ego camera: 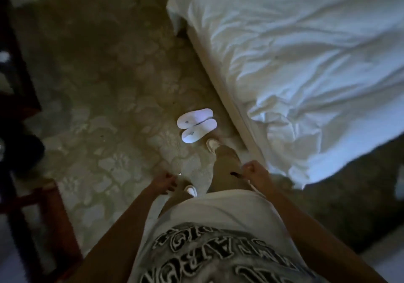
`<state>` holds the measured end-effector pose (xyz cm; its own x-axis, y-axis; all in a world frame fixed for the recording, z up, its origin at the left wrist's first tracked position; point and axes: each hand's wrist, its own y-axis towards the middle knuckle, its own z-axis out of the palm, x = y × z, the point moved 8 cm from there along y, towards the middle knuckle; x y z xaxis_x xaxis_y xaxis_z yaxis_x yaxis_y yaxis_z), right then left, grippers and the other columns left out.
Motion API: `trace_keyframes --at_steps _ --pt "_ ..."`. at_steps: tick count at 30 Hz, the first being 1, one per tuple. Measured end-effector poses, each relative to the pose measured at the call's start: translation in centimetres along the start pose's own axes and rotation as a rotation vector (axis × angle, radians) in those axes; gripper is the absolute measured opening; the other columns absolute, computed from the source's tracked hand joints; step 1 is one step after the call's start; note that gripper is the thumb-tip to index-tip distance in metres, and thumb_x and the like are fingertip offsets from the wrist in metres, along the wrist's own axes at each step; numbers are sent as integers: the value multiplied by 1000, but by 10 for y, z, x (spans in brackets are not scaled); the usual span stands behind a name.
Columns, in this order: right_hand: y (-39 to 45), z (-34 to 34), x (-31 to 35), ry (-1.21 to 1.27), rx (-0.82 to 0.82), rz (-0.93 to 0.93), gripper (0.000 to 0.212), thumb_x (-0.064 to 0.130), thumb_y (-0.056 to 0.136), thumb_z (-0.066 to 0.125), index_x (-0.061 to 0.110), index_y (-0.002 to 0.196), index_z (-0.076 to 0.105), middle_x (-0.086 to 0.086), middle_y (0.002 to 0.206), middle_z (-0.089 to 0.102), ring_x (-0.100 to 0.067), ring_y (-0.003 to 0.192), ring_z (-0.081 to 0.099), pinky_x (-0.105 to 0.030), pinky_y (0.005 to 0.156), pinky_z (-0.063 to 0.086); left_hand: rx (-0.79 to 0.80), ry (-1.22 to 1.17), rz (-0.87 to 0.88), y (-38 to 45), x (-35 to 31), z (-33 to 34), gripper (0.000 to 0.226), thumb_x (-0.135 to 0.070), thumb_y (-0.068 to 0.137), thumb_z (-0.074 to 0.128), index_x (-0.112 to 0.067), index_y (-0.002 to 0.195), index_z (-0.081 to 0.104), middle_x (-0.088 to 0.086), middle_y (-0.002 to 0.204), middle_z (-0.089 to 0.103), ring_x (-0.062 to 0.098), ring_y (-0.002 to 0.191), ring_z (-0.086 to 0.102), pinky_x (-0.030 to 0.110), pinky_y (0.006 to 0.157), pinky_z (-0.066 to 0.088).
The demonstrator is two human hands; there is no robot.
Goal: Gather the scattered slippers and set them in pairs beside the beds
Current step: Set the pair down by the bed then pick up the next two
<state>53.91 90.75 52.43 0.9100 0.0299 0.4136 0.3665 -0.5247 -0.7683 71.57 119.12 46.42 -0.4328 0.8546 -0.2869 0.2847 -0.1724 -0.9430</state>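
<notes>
Two slippers (196,125) paired beside bed (306,64) | left hand (165,183) loose, empty | right hand (253,170) curled, empty

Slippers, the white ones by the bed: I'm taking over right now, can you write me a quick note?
Left hand: empty, fingers loosely open.
Right hand: loosely curled, seems to hold nothing.
Slippers: one white pair, side by side and touching, on the patterned carpet beside the bed.
Done: this pair looks set.
Left: no other slippers show here, so look around the room and by any other bed.
</notes>
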Motion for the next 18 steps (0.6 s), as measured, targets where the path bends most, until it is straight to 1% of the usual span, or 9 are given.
trace_keyframes --at_steps 2,3,5,7,9,10,12,15,18 --pt "-56 12 -68 93 -59 96 14 22 91 55 9 91 57 -9 86 60 -21 80 55 -26 63 40 85 131 -21 -11 36 17 19 -26 99 51 -9 92 58 12 86 65 17 62 58 24 56 41" --pt "-83 21 -106 111 -72 140 14 25 90 54 12 84 56 -5 79 57 -20 76 53 -29 64 40 107 177 -33 -16 51 22 21 -25 98 52 -7 93 59 13 83 65 18 61 58 23 55 42" --pt "-130 42 -181 155 -97 300 13 23 88 56 12 84 62 -5 80 60 -21 78 56 -33 71 43 97 263 -39 -23 75 27 22 -23 97 54 -5 86 60 11 73 65 20 60 59 24 60 43" --pt "-169 71 -247 225 -120 443 18 18 87 56 6 82 68 -14 82 68 -29 81 63 -37 70 47 79 330 -23 -33 84 35 21 -20 95 56 -7 79 58 11 71 64 21 62 60 28 66 44" --pt "-212 83 -267 308 -187 508 25 16 87 56 -6 82 68 -30 82 67 -39 79 66 -30 59 42 105 389 -19 -41 84 49 20 -19 96 56 -7 81 57 11 74 62 20 65 59 28 65 44" --pt "-230 88 -278 390 -225 548 25 13 88 56 -9 84 65 -33 83 65 -37 74 65 -25 52 39 127 427 -20 -44 82 58 17 -20 97 54 -7 87 57 10 77 62 19 67 58 27 64 44" --pt "-261 99 -300 610 -296 618 16 8 92 55 -7 93 60 -25 76 62 -24 61 56 -14 40 39 168 538 -13 -49 76 80 17 -22 100 50 -8 94 56 5 78 61 16 68 56 25 61 41" --pt "-284 124 -335 916 -358 640 24 13 95 53 -5 111 53 -11 77 62 -19 64 57 -27 57 46 188 581 108 -46 44 126 14 -19 100 48 -7 104 53 6 73 60 14 59 57 22 50 42" --pt "-304 151 -380 1034 -365 681 16 13 95 52 0 106 53 -10 75 62 -20 64 56 -29 59 41 175 557 233 -63 7 176 8 -16 97 53 -10 102 55 11 81 65 15 57 62 23 50 45"
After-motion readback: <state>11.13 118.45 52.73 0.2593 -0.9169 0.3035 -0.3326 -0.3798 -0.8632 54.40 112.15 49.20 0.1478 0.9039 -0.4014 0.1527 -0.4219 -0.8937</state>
